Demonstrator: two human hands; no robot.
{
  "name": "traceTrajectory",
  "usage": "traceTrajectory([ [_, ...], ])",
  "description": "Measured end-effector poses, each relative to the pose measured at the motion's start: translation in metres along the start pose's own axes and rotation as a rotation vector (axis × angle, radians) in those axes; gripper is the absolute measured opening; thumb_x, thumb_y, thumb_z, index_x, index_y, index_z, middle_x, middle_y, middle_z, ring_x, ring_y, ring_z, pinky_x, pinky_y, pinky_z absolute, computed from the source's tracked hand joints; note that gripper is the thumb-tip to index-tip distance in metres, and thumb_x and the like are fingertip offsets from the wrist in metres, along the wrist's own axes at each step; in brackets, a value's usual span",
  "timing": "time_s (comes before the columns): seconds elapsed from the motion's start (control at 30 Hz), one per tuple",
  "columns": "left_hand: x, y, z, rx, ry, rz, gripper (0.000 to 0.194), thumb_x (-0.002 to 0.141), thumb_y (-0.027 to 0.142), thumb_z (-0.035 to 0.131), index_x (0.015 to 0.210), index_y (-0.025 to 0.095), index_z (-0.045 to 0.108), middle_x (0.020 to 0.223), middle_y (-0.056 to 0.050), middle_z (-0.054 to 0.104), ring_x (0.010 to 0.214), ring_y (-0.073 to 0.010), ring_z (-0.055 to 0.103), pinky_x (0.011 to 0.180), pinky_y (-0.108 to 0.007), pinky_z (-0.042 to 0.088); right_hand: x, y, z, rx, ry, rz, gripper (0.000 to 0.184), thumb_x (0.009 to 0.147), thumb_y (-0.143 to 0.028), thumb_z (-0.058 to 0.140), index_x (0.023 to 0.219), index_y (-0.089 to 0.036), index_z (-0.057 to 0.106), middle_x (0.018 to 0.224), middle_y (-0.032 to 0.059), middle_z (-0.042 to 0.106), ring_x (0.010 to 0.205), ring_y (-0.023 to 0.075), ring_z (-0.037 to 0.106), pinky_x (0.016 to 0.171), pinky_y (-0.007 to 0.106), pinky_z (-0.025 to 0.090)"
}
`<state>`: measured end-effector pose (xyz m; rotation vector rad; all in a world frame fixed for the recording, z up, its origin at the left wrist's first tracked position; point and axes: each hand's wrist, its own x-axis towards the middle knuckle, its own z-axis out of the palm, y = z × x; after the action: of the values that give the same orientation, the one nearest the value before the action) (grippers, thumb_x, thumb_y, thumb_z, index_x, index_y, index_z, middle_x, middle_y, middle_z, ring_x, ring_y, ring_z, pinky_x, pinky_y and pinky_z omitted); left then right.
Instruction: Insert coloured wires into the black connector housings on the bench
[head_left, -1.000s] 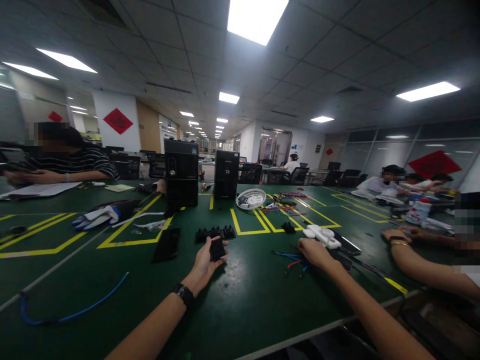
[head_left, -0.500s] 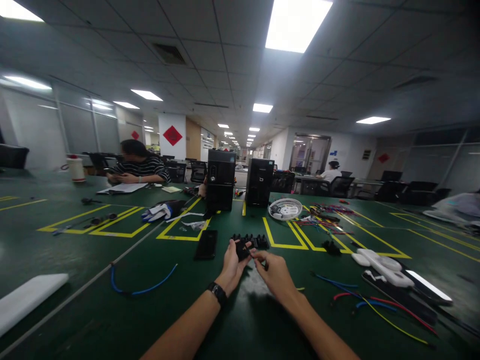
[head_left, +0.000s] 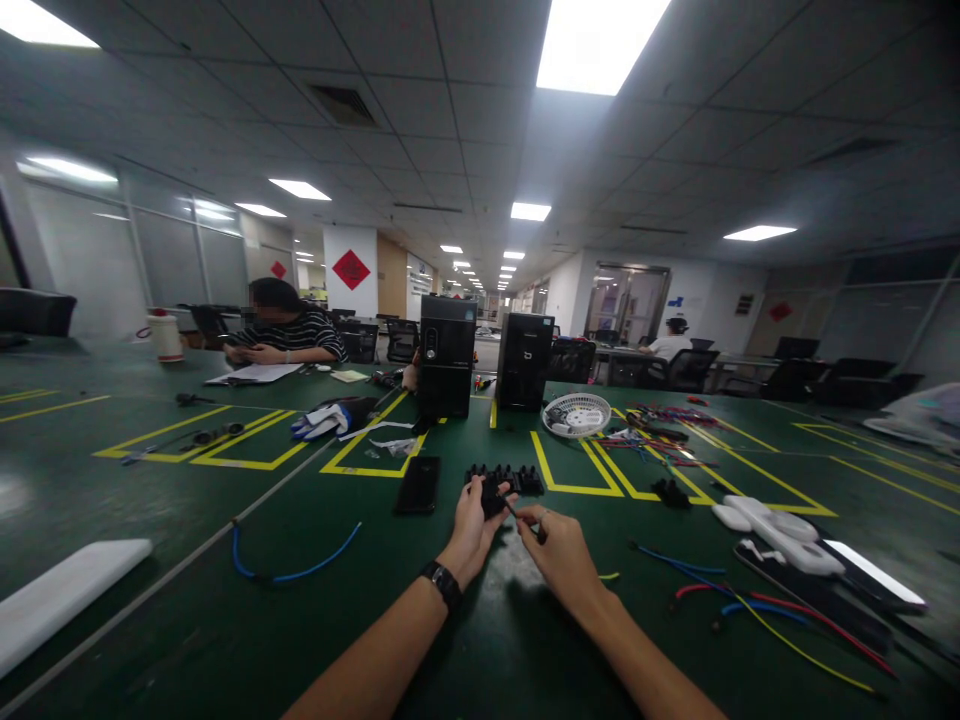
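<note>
My left hand [head_left: 474,525] is closed round a small black block-shaped part [head_left: 492,497] held just above the green table [head_left: 225,620]. A black watch sits on that wrist. My right hand [head_left: 559,548] is right beside it, fingers pinched on a thin dark wire or pin [head_left: 517,513] that reaches toward the black part. Just behind my hands lies a row of similar black connector parts [head_left: 504,477].
A black phone [head_left: 418,485] lies left of the parts, a blue wire [head_left: 292,570] further left, coloured wires [head_left: 720,595] and white devices [head_left: 765,525] to the right. Two black computer towers [head_left: 484,355] and a white fan grille [head_left: 576,414] stand behind. A person sits at far left.
My right hand came over from the wires on the right and met the left hand at the black part. The view swung left; over the last half second the hands barely moved.
</note>
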<state>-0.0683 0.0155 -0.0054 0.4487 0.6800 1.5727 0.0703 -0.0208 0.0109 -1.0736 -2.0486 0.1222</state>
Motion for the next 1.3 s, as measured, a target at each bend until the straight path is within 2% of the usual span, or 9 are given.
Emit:
traceTrajectory([
  [0.33, 0.001, -0.005, -0.003, 0.025, -0.005, 0.010, 0.022, 0.090, 0.036, 0.049, 0.102, 0.021, 0.039, 0.090, -0.011, 0.067, 0.075, -0.0208, 0.070, 0.070, -0.041, 0.056, -0.002, 0.003, 0.000, -0.012, -0.001, -0.029, 0.020, 0.086, -0.019, 0.049, 0.095, -0.022, 0.066, 0.092, 0.0039, 0.072, 0.083, 0.0193, 0.067, 0.076, 0.029, 0.050],
  [0.47, 0.001, -0.005, -0.002, 0.051, -0.008, 0.009, 0.023, 0.090, 0.034, 0.051, 0.105, 0.022, 0.038, 0.092, -0.011, 0.066, 0.075, -0.0207, 0.070, 0.071, -0.042, 0.056, -0.003, 0.003, 0.001, -0.061, -0.053, -0.020, 0.016, 0.085, -0.017, 0.051, 0.090, -0.021, 0.066, 0.086, 0.0035, 0.071, 0.079, 0.0190, 0.067, 0.072, 0.027, 0.049],
  [0.6, -0.004, -0.005, -0.001, 0.173, -0.053, 0.028, 0.046, 0.080, 0.018, 0.066, 0.113, 0.024, 0.034, 0.097, -0.009, 0.065, 0.077, -0.0178, 0.070, 0.080, -0.039, 0.055, -0.006, 0.002, 0.001, -0.084, -0.070, -0.020, 0.017, 0.084, -0.014, 0.051, 0.090, -0.021, 0.066, 0.083, 0.0026, 0.071, 0.078, 0.0177, 0.067, 0.073, 0.025, 0.047],
  [0.7, -0.007, -0.003, -0.002, 0.312, -0.101, 0.076, 0.057, 0.075, 0.012, 0.069, 0.117, 0.025, 0.033, 0.102, -0.010, 0.064, 0.080, -0.0168, 0.069, 0.084, -0.037, 0.053, -0.008, 0.001, 0.002, -0.079, -0.081, -0.039, 0.016, 0.083, -0.014, 0.053, 0.091, -0.021, 0.066, 0.083, 0.0028, 0.071, 0.078, 0.0171, 0.067, 0.074, 0.024, 0.047],
  [0.8, -0.006, -0.002, -0.004, 0.407, -0.118, 0.089, 0.052, 0.077, 0.014, 0.065, 0.117, 0.024, 0.033, 0.102, -0.011, 0.065, 0.078, -0.0175, 0.070, 0.082, -0.039, 0.054, -0.010, 0.000, 0.003, -0.088, -0.098, -0.040, 0.013, 0.083, -0.016, 0.056, 0.090, -0.020, 0.066, 0.082, 0.0029, 0.071, 0.076, 0.0169, 0.067, 0.072, 0.023, 0.047],
  [1.03, -0.009, 0.004, -0.002, 0.481, -0.134, 0.182, 0.049, 0.075, 0.016, 0.063, 0.115, 0.023, 0.036, 0.101, -0.010, 0.066, 0.074, -0.0175, 0.070, 0.076, -0.038, 0.055, -0.011, -0.007, 0.001, -0.018, -0.095, -0.032, 0.016, 0.086, -0.019, 0.054, 0.099, -0.021, 0.064, 0.098, 0.0029, 0.071, 0.087, 0.0159, 0.067, 0.081, 0.022, 0.046],
  [1.17, -0.010, 0.008, -0.001, 0.529, -0.128, 0.198, 0.050, 0.072, 0.018, 0.067, 0.115, 0.022, 0.040, 0.100, -0.010, 0.066, 0.077, -0.0179, 0.069, 0.073, -0.035, 0.055, -0.014, -0.009, 0.005, 0.012, -0.148, 0.085, 0.024, 0.088, -0.023, 0.051, 0.111, -0.021, 0.058, 0.085, 0.0006, 0.072, 0.076, 0.0150, 0.067, 0.070, 0.021, 0.046],
  [1.23, -0.009, 0.010, -0.001, 0.505, -0.135, 0.195, 0.050, 0.071, 0.026, 0.070, 0.113, 0.022, 0.043, 0.096, -0.008, 0.066, 0.077, -0.0175, 0.068, 0.071, -0.033, 0.055, -0.015, -0.010, 0.006, -0.017, -0.149, 0.142, 0.026, 0.091, -0.026, 0.047, 0.115, -0.021, 0.056, 0.081, 0.0011, 0.071, 0.074, 0.0157, 0.067, 0.068, 0.021, 0.045],
  [1.3, -0.007, 0.010, -0.003, 0.451, -0.148, 0.207, 0.047, 0.072, 0.040, 0.069, 0.109, 0.021, 0.047, 0.086, -0.003, 0.064, 0.071, -0.0160, 0.066, 0.065, -0.030, 0.054, -0.014, -0.011, 0.005, -0.060, -0.160, 0.161, 0.025, 0.094, -0.027, 0.041, 0.110, -0.020, 0.060, 0.083, 0.0027, 0.071, 0.076, 0.0164, 0.067, 0.069, 0.022, 0.043],
])
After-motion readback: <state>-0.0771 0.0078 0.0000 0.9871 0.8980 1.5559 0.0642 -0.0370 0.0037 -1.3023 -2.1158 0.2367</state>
